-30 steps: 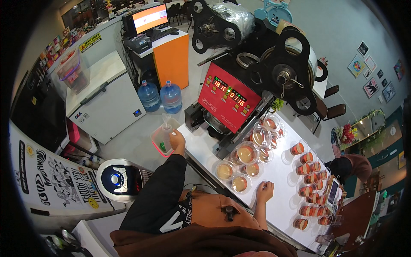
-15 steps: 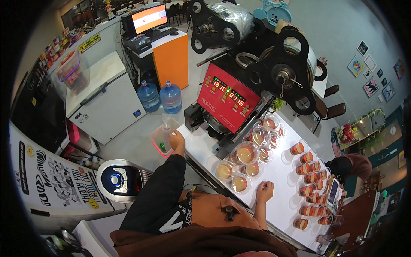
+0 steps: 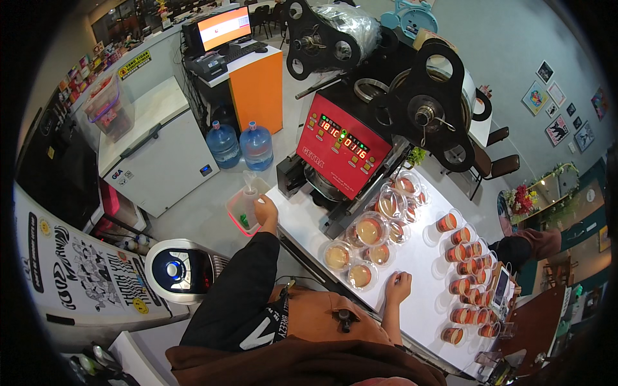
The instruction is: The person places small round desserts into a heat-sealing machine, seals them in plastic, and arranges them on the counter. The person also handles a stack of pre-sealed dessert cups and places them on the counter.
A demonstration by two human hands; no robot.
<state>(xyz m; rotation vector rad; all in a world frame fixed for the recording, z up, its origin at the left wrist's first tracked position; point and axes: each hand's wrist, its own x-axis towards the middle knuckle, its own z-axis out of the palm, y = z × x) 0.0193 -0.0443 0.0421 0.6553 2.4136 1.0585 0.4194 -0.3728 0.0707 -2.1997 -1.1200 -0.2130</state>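
Observation:
My left hand (image 3: 266, 212) is closed at the left edge of the white table, beside a pink-rimmed bin (image 3: 234, 204). A small pale spot shows at its fingers; what they grip is hidden. Just behind them a translucent plastic sleeve (image 3: 250, 192) stands up from the bin. My right hand (image 3: 398, 289) rests on the table with curled fingers, and I cannot see whether anything is in them. Near it sit lidded clear cups of pale filling (image 3: 360, 276). Ahead stands a red-fronted cup sealing machine (image 3: 341, 147) with lit digits and black reel holders on top.
Rows of filled cups (image 3: 461, 253) line the table's right side, near a tablet (image 3: 501, 287). Stacked lidded cups (image 3: 388, 203) crowd the machine's right. A rounded silver appliance (image 3: 179, 271), chest freezer (image 3: 158, 151) and blue water jugs (image 3: 256, 147) stand left. A person (image 3: 537, 244) is beyond the table.
The person beyond the table has shifted slightly. My hands, the cups and the machine look the same as before.

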